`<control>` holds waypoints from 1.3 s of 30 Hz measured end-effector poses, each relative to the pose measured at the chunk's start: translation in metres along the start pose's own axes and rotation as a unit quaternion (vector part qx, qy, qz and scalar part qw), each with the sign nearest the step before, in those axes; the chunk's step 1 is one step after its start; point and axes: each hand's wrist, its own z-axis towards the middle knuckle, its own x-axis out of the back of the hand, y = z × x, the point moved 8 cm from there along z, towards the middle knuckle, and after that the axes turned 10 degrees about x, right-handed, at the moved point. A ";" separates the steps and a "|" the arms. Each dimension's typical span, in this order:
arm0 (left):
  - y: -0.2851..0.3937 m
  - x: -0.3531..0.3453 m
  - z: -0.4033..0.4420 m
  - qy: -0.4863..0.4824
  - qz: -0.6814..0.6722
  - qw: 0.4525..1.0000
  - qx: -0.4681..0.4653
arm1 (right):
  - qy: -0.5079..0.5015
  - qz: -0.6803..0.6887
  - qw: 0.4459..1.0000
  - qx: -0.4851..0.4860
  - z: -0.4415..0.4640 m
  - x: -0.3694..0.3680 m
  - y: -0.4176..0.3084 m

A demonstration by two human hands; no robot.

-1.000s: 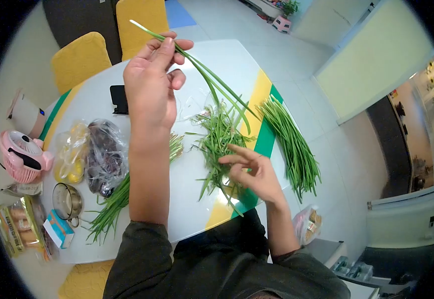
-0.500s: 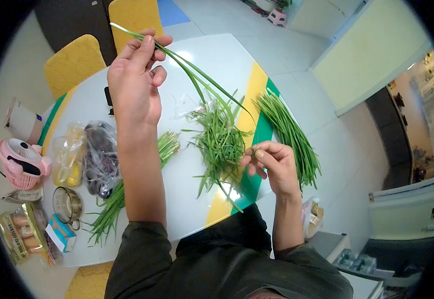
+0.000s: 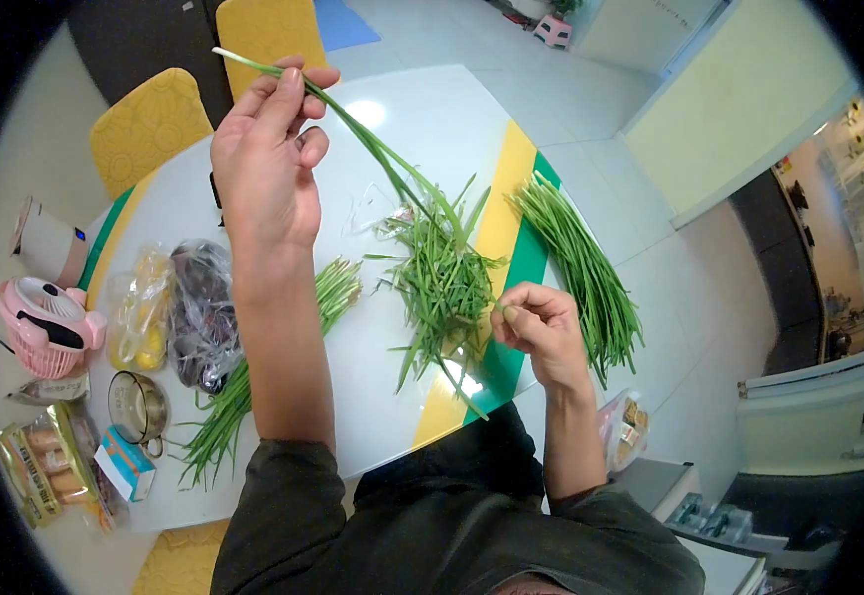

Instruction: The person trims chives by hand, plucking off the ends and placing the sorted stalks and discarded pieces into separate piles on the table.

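Right hand (image 3: 548,332), spread open above the loose greens (image 3: 442,283) in the earliest frame, now lies just beside their right side, thumb and forefinger pinched together on a small green scrap (image 3: 498,308). The long leaf that reached toward this hand half a second ago no longer spans the gap. Left hand (image 3: 271,159), raised over the far part of the table (image 3: 382,421), has its thumb pressed to the forefinger around the held stalks (image 3: 358,127), the other fingers loosely curled; the pale end points toward the far left, and the leaves slope down to the loose greens (a tangled heap, partly over the yellow stripe). A neater bundle (image 3: 581,278) lies along the right edge, its tips overhanging. A second bundle (image 3: 216,431) passes beneath the left forearm. Toward the left edge are two bags (image 3: 169,317), a glass cup (image 3: 138,409) and a pink fan (image 3: 48,322).
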 end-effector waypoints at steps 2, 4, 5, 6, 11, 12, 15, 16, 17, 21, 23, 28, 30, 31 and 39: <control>-0.001 -0.002 -0.002 0.001 0.002 1.000 0.000 | 0.012 -0.017 1.000 -0.018 -0.003 0.006 0.007; -0.004 -0.006 -0.003 -0.009 0.003 1.000 0.008 | 0.014 -0.028 0.999 -0.021 -0.004 0.009 0.014; -0.007 -0.008 -0.003 -0.016 0.002 1.000 0.015 | 0.012 -0.031 0.999 -0.016 -0.005 0.010 0.017; -0.007 -0.007 -0.003 -0.008 0.002 1.000 0.003 | 0.013 -0.035 0.999 -0.012 -0.007 0.013 0.019; 0.007 0.008 0.003 0.008 0.021 0.999 -0.037 | 0.028 -0.143 0.989 0.024 -0.005 0.024 0.033; 0.007 0.008 0.003 0.006 0.017 0.999 -0.040 | 0.038 -0.179 0.982 0.043 -0.006 0.025 0.034; 0.008 0.006 0.003 -0.003 0.004 0.999 -0.042 | -0.023 -0.407 0.899 0.161 0.000 0.005 0.006; 0.008 0.005 0.003 -0.012 0.003 0.999 -0.040 | -0.025 -0.475 0.853 0.216 -0.001 -0.003 -0.002; 0.006 0.003 0.004 -0.021 0.002 0.999 -0.038 | -0.014 -0.431 0.884 0.183 0.000 0.003 0.004; -0.003 -0.009 0.001 -0.034 0.010 0.999 -0.022 | 0.021 -0.384 0.907 0.174 0.000 0.028 0.017; -0.006 -0.015 -0.001 -0.026 0.015 0.999 -0.017 | 0.026 -0.371 0.916 0.150 -0.001 0.041 0.031; -0.013 -0.028 -0.007 -0.033 0.057 0.998 -0.013 | 0.026 -0.376 0.907 0.187 -0.006 0.043 0.036; -0.020 -0.035 -0.012 -0.038 0.066 0.997 -0.003 | 0.035 -0.342 0.922 0.178 -0.007 0.048 0.033; -0.025 -0.040 -0.015 -0.043 0.069 0.997 0.007 | 0.043 -0.319 0.930 0.179 -0.006 0.052 0.033; -0.101 -0.106 -0.072 -0.112 0.119 0.974 0.160 | 0.071 -0.328 0.918 0.210 -0.009 0.067 0.048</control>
